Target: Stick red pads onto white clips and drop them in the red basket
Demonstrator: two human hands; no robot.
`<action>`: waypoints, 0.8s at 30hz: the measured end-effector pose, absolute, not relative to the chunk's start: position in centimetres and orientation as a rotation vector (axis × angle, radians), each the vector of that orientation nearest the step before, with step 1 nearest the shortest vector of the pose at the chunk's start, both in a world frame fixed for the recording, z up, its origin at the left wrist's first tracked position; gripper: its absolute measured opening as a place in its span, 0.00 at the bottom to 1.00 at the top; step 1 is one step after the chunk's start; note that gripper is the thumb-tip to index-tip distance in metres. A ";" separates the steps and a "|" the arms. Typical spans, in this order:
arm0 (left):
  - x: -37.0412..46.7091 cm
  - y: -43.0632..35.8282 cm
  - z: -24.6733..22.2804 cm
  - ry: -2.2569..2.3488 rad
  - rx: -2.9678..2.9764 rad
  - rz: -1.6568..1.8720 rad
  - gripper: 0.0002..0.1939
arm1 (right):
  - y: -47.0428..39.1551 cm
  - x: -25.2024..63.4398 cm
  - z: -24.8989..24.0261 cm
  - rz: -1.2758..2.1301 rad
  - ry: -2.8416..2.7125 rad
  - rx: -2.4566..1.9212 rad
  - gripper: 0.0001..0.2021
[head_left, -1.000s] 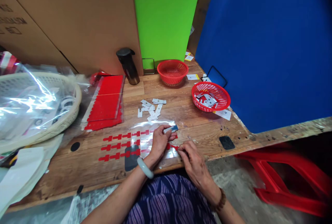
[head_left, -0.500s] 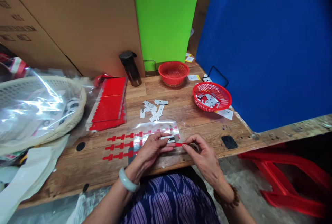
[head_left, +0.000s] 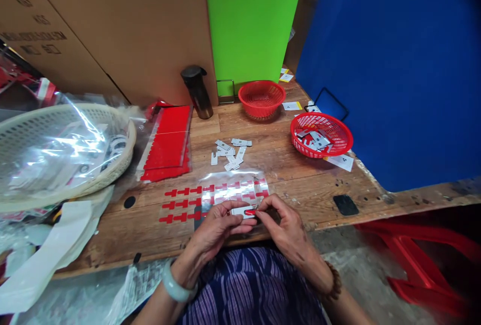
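My left hand is closed on a small white plate with a slot in it. My right hand pinches a small red sticker, which lies over the plate's slot; I cannot tell how much of it touches. Beneath and beyond my hands, a clear sheet carries rows of red T-shaped stickers. Farther back on the table is a loose pile of similar white plates.
A red basket at right holds more plates; another red basket stands behind. A black tumbler, stacked red sheets and a large cream basket under plastic are to the left. A blue board borders the right side.
My right hand has brought the red sticker left onto the white plate, over its dark slot. The whole view has shifted slightly, with the table's things appearing farther right.
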State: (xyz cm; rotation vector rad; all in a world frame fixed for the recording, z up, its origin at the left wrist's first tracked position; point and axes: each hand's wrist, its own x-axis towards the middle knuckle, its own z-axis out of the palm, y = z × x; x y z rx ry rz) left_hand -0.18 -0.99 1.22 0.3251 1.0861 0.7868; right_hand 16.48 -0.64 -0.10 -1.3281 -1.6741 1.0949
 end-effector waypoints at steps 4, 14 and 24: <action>0.0 -1.0 1.3 1.088 0.327 0.786 0.17 | -0.7 16.5 0.2 1.077 -1.688 -1.335 0.05; 0.2 -1.0 1.2 1.075 0.322 0.792 0.17 | -0.7 16.5 -0.1 1.074 -1.668 -1.332 0.05; 0.5 -0.8 1.3 1.075 0.324 0.790 0.16 | -0.7 16.7 -0.6 1.085 -1.655 -1.340 0.05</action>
